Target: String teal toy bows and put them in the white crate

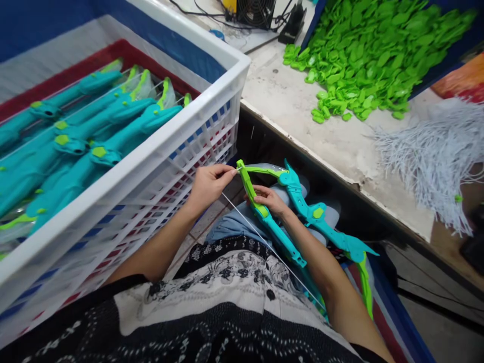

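A teal toy bow [302,206] with lime-green ends lies across the lap. Crossing it is a long lime-and-teal piece [247,184], its green end near the bow's upper left tip. My right hand [266,199] is wrapped round the green part of this piece. My left hand [214,184] pinches the end of a white string [257,232] at the green tip. From there the string runs down to the lower right, over the shirt.
At the left, a white plastic crate [212,111] holds several teal bows [109,131]. Green plastic pieces [363,65] and a bundle of white strings [434,156] lie on the worktable [280,96]. A small fan [255,10] stands at its back.
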`<act>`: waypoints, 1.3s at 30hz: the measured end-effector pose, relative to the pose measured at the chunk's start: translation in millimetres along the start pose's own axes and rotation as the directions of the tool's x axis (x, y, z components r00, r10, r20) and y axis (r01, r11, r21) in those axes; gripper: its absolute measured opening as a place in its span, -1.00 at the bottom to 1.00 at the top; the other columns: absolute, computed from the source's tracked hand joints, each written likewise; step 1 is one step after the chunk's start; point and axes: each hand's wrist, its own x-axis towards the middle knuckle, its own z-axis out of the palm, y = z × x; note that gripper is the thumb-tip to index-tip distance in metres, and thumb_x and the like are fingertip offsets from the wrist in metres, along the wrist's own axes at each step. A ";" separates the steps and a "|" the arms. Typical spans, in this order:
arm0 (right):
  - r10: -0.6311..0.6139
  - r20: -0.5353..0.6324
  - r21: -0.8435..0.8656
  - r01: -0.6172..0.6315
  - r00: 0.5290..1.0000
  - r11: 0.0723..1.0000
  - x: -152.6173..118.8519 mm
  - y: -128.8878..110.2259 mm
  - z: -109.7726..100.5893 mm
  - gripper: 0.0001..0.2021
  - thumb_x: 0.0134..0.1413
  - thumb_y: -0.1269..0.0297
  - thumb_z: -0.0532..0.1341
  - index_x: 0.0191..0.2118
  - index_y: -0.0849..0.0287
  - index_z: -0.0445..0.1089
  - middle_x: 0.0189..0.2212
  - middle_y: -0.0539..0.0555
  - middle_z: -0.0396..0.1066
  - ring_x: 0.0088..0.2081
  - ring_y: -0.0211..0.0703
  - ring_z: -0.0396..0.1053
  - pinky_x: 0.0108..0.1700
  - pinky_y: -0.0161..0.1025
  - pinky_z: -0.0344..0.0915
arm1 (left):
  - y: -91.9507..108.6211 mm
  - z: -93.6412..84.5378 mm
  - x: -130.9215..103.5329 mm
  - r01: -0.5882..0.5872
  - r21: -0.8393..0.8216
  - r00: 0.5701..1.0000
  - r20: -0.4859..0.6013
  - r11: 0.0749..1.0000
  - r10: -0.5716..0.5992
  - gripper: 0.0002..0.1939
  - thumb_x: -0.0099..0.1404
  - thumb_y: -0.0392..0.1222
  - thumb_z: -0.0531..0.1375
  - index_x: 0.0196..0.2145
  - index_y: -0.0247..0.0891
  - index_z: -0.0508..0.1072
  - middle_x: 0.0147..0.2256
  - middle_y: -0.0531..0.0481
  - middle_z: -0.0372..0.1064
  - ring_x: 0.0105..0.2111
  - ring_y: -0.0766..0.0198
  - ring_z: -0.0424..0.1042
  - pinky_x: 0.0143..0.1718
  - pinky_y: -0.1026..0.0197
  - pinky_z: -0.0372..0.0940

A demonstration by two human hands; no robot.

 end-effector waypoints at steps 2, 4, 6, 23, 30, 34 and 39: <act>0.009 -0.003 0.002 -0.009 1.000 1.000 0.8 0.2 -0.3 -0.45 -0.29 0.17 0.44 -0.05 0.12 0.41 -0.32 0.03 0.54 -0.34 -0.19 0.48 -0.22 -0.23 0.35 | -2.7 -1.5 1.1 -0.027 0.031 1.000 0.008 0.999 0.027 -0.79 0.15 -0.10 0.24 -0.38 -0.29 0.58 -0.44 0.00 0.51 -0.42 0.24 0.41 -0.36 0.26 0.25; 0.018 -0.010 -0.004 -0.018 1.000 1.000 1.1 -0.3 0.0 -0.44 -0.30 0.16 0.44 -0.05 0.12 0.41 -0.31 0.04 0.54 -0.33 -0.18 0.48 -0.21 -0.23 0.35 | -4.1 -2.7 2.5 -0.039 0.036 0.999 0.017 0.999 0.038 -0.79 0.15 -0.09 0.24 -0.38 -0.28 0.58 -0.43 -0.01 0.51 -0.40 0.23 0.42 -0.35 0.26 0.26; 0.021 -0.012 -0.014 -0.021 1.000 1.000 0.8 -1.3 0.8 -0.43 -0.29 0.16 0.44 -0.05 0.14 0.41 -0.31 0.05 0.54 -0.33 -0.19 0.47 -0.21 -0.23 0.35 | -3.8 -2.9 4.2 -0.038 0.016 0.999 0.024 0.999 0.038 -0.78 0.15 -0.08 0.24 -0.37 -0.29 0.58 -0.41 -0.01 0.52 -0.39 0.22 0.43 -0.34 0.25 0.27; -0.234 -0.007 -0.464 0.204 0.972 0.862 -7.2 -8.9 12.1 -0.54 0.01 0.08 0.28 0.04 0.09 0.39 -0.05 0.09 0.46 -0.05 -0.08 0.41 0.02 -0.13 0.32 | -13.2 -1.3 18.5 0.194 -0.404 0.954 0.291 0.894 -0.076 -0.60 0.07 -0.03 0.34 -0.23 -0.32 0.38 -0.65 0.11 0.28 -0.69 0.46 0.14 -0.67 0.41 0.00; -0.711 0.141 -0.776 0.522 0.689 0.353 17.5 -84.1 40.6 -0.73 0.16 0.21 0.19 -0.03 0.11 0.41 -0.26 0.06 0.39 -0.23 -0.24 0.36 -0.15 -0.25 0.33 | -10.6 -0.8 17.4 0.181 -0.422 0.958 0.281 0.888 -0.062 -0.61 0.06 -0.04 0.36 -0.25 -0.31 0.38 -0.65 0.12 0.28 -0.68 0.46 0.17 -0.66 0.42 0.03; -0.720 0.279 -0.755 0.608 0.636 0.244 32.2 -101.0 51.6 -0.87 0.15 0.26 0.20 -0.32 0.19 0.45 -0.36 0.06 0.36 -0.28 -0.25 0.33 -0.23 -0.28 0.29 | -8.4 -1.5 18.0 0.201 -0.428 0.956 0.282 0.881 -0.081 -0.59 0.03 -0.03 0.37 -0.25 -0.31 0.38 -0.66 0.13 0.26 -0.69 0.46 0.15 -0.68 0.43 0.00; -0.715 0.336 -0.758 0.626 0.614 0.182 33.6 -103.9 55.1 -0.86 0.12 0.34 0.20 -0.45 0.21 0.37 -0.46 0.02 0.31 -0.34 -0.25 0.27 -0.28 -0.27 0.23 | -8.4 -1.0 19.4 0.174 -0.301 0.960 0.266 0.938 -0.093 -0.62 0.03 -0.02 0.35 -0.27 -0.26 0.37 -0.64 0.14 0.25 -0.65 0.37 0.24 -0.63 0.35 0.16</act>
